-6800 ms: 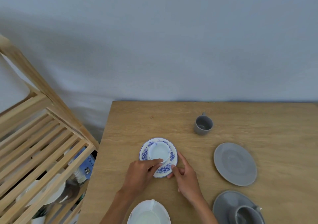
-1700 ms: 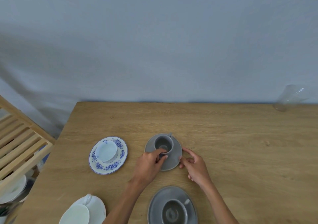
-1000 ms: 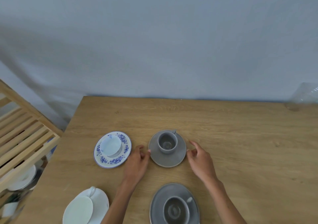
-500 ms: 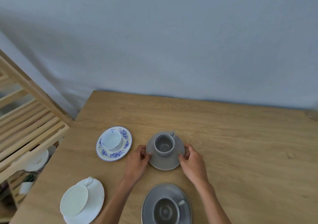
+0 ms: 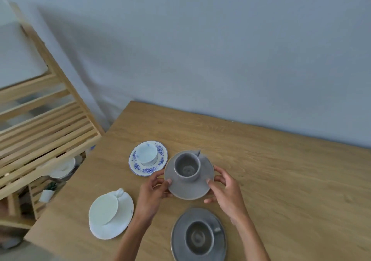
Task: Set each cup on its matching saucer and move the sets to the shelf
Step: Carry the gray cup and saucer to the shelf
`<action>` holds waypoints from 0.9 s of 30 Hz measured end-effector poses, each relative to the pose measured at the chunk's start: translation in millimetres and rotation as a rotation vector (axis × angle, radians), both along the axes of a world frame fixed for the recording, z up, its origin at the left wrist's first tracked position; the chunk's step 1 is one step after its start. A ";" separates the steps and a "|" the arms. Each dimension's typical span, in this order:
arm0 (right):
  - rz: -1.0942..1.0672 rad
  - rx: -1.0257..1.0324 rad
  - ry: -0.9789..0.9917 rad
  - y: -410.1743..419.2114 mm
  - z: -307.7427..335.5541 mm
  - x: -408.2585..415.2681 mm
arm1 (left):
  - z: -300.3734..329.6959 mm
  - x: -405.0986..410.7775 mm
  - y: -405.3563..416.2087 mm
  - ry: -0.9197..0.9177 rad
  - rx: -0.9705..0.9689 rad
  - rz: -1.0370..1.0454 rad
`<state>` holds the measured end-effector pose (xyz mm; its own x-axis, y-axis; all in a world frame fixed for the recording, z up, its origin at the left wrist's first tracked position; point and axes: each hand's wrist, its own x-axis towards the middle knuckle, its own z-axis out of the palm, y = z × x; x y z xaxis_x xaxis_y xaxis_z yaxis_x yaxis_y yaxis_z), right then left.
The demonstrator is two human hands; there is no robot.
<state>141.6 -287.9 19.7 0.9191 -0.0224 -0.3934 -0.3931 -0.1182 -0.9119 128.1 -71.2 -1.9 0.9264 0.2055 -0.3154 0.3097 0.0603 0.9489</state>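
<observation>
I have the small grey saucer (image 5: 188,188) pinched by its rim between both hands, my left hand (image 5: 153,195) on its left edge with the thumb on top, my right hand (image 5: 227,192) on its right edge, fingers curled under. The grey cup (image 5: 187,167) stands upright on it, handle pointing away from me. The saucer looks raised off the wooden table (image 5: 271,170) and its far left edge overlaps the blue-flowered saucer (image 5: 147,165), which carries its white cup (image 5: 146,154). Just below my hands, a larger dark grey saucer (image 5: 198,238) holds a dark cup (image 5: 198,237). To my left, near the table's corner, a white cup (image 5: 104,208) sits tilted on a white saucer (image 5: 114,222). The slatted wooden shelf (image 5: 46,128) stands beside the table's left end, with white dishes (image 5: 63,169) on a lower level. I can read no writing anywhere.
</observation>
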 end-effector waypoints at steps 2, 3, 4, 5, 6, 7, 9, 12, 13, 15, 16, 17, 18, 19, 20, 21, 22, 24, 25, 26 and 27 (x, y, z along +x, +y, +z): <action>0.019 -0.003 -0.011 9.9 6.2 -6.4 | 9.2 -12.8 12.2 -0.028 -0.016 0.019; 0.029 -0.004 -0.020 15.7 8.8 -10.0 | 13.8 -19.4 18.5 -0.042 -0.027 0.025; 0.041 -0.001 -0.028 22.0 12.5 -14.6 | 18.6 -26.5 25.7 -0.053 -0.032 0.030; 0.054 0.005 -0.037 29.0 16.4 -19.5 | 23.8 -33.9 32.9 -0.063 -0.036 0.036; 0.059 0.013 -0.043 36.3 18.5 -24.5 | 28.7 -41.4 40.9 -0.076 -0.036 0.044; 0.066 0.020 -0.048 44.8 21.0 -30.0 | 33.4 -49.1 49.2 -0.090 -0.033 0.052; 0.075 0.014 -0.053 64.2 21.0 -40.6 | 40.0 -65.7 67.4 -0.111 -0.022 0.071; 0.090 -0.005 -0.058 97.8 16.6 -56.3 | 44.6 -92.3 100.1 -0.138 -0.024 0.106; 0.103 -0.006 -0.060 109.8 16.4 -62.2 | 44.9 -101.5 111.4 -0.143 -0.019 0.118; 0.130 0.006 -0.063 134.5 19.2 -74.7 | 44.5 -120.6 134.2 -0.148 -0.003 0.143; 0.148 0.011 -0.065 147.0 20.2 -81.0 | 44.8 -130.2 145.6 -0.150 0.000 0.158; 0.168 0.009 -0.069 160.0 21.3 -87.3 | 44.4 -139.8 157.4 -0.151 -0.004 0.175; 0.185 0.001 -0.066 172.7 20.4 -93.3 | 44.3 -149.7 169.3 -0.150 -0.008 0.192; 0.198 -0.002 -0.061 185.8 19.9 -99.2 | 43.9 -159.2 180.9 -0.145 -0.011 0.211; 0.214 -0.005 -0.063 199.2 19.9 -105.3 | 43.5 -168.4 192.3 -0.138 -0.008 0.233; 0.236 -0.007 -0.070 212.0 19.0 -111.3 | 42.9 -177.6 204.0 -0.134 -0.002 0.255; 0.258 -0.010 -0.075 224.9 18.3 -116.9 | 42.0 -186.5 215.7 -0.134 0.008 0.278; 0.303 -0.002 -0.084 249.8 16.0 -126.9 | 38.8 -203.5 238.5 -0.139 0.037 0.315; 0.328 -0.001 -0.086 262.2 14.9 -131.3 | 36.1 -211.7 249.4 -0.136 0.059 0.329; 0.352 -0.001 -0.086 274.4 13.3 -135.3 | 33.2 -220.1 260.2 -0.131 0.086 0.344; 0.373 0.000 -0.083 286.7 12.0 -138.6 | 29.9 -227.3 270.8 -0.125 0.115 0.362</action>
